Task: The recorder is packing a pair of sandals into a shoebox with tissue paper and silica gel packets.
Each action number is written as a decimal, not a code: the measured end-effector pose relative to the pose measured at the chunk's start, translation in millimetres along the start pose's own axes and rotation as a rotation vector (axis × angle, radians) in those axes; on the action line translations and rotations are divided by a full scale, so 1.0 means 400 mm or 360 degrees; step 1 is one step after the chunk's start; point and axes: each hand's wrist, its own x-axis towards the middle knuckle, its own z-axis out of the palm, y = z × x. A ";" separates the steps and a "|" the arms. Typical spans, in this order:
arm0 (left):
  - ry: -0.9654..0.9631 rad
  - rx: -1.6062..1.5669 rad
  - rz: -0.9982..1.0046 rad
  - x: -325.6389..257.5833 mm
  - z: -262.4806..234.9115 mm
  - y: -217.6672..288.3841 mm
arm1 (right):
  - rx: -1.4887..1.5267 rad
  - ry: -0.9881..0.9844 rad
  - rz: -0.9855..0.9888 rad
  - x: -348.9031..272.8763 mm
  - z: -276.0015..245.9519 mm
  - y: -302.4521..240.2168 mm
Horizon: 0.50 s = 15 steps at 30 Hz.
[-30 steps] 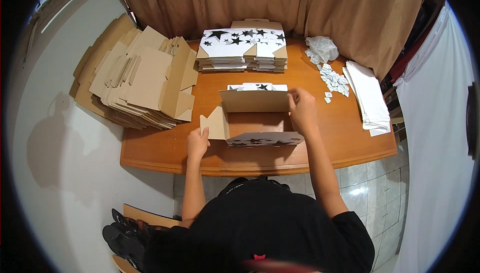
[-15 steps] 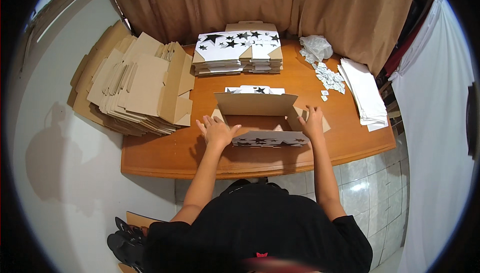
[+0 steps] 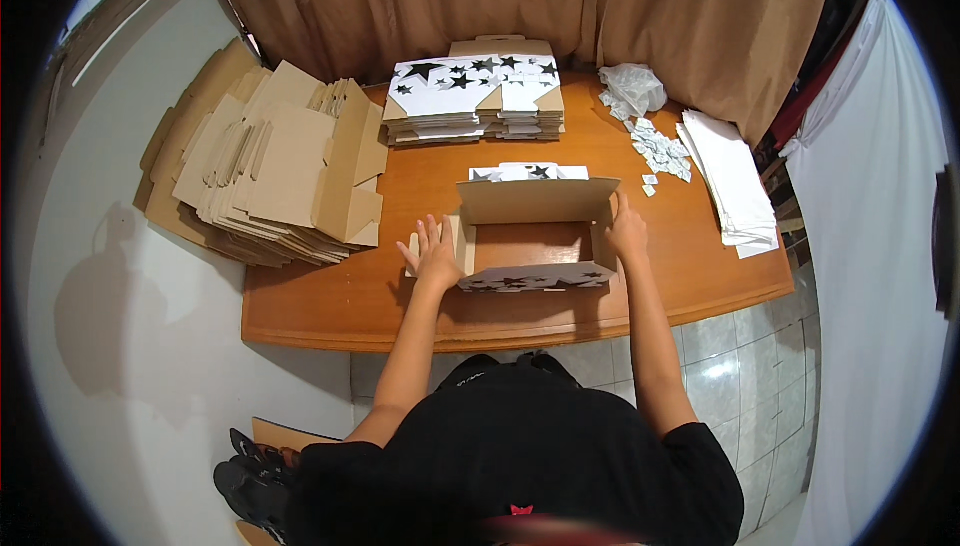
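Observation:
An open cardboard box [image 3: 540,202] stands on the wooden table in front of me, brown inside, with black stars on white outside. Table wood shows through its middle. My left hand [image 3: 437,258] is open, fingers spread, pressing against the box's left end wall. At the right end, my right hand [image 3: 627,232] grips the wall near the far corner, one finger stretched up along it and the others bent. Its thumb is partly hidden. Beyond the box's far wall, a white flap with black stars [image 3: 530,173] shows.
Folded star-printed boxes [image 3: 470,96] are stacked at the back. Flat brown cardboard blanks [image 3: 270,166] lean in a large pile at left. To the right lie a clear plastic bag [image 3: 636,91], scattered small white packets [image 3: 661,151] and a stack of white sheets [image 3: 730,181].
The box's end walls have swung upright, squaring its shape, and its far wall has shifted right. My left hand has moved slightly right; my right hand has closed in along the right wall.

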 end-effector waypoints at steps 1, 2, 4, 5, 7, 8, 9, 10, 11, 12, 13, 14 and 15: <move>0.0007 -0.0004 -0.0007 0.012 0.022 -0.014 | 0.0002 0.0003 -0.0011 0.006 -0.003 0.005; 0.0074 -0.0059 0.0093 0.016 0.043 -0.027 | 0.0005 -0.0041 0.0028 0.010 -0.004 0.011; 0.0142 -0.0116 0.0195 0.015 0.053 -0.035 | 0.0006 -0.0083 0.0066 0.015 0.004 0.028; 0.0134 -0.0263 0.0267 0.008 0.043 -0.030 | 0.0069 -0.0064 0.0082 0.015 0.012 0.040; 0.0129 -0.0416 0.0331 -0.007 0.026 -0.011 | 0.0130 -0.0048 0.0088 0.007 0.019 0.058; 0.0064 -0.0476 0.0250 -0.014 0.019 0.000 | 0.0198 0.0036 0.0030 -0.001 0.023 0.058; -0.0001 -0.0536 0.0171 -0.022 0.011 0.011 | 0.0266 0.0120 -0.0026 -0.010 0.027 0.059; -0.0067 -0.0559 0.0188 -0.034 -0.005 0.015 | 0.0265 0.0114 -0.0035 -0.020 0.021 0.053; -0.0067 -0.0565 0.0179 -0.037 0.002 0.015 | 0.0366 0.0193 -0.0120 -0.033 0.011 0.046; -0.0081 -0.0514 0.0202 -0.040 0.013 0.015 | 0.0468 0.0271 -0.0205 -0.043 0.006 0.045; -0.0091 -0.0460 0.0229 -0.042 0.020 0.018 | 0.0467 0.0270 -0.0210 -0.049 0.010 0.051; -0.0116 -0.0453 0.0234 -0.044 0.026 0.022 | 0.0493 0.0322 -0.0218 -0.054 0.019 0.058; -0.0114 -0.0456 0.0230 -0.045 0.032 0.024 | 0.0518 0.0373 -0.0227 -0.057 0.024 0.065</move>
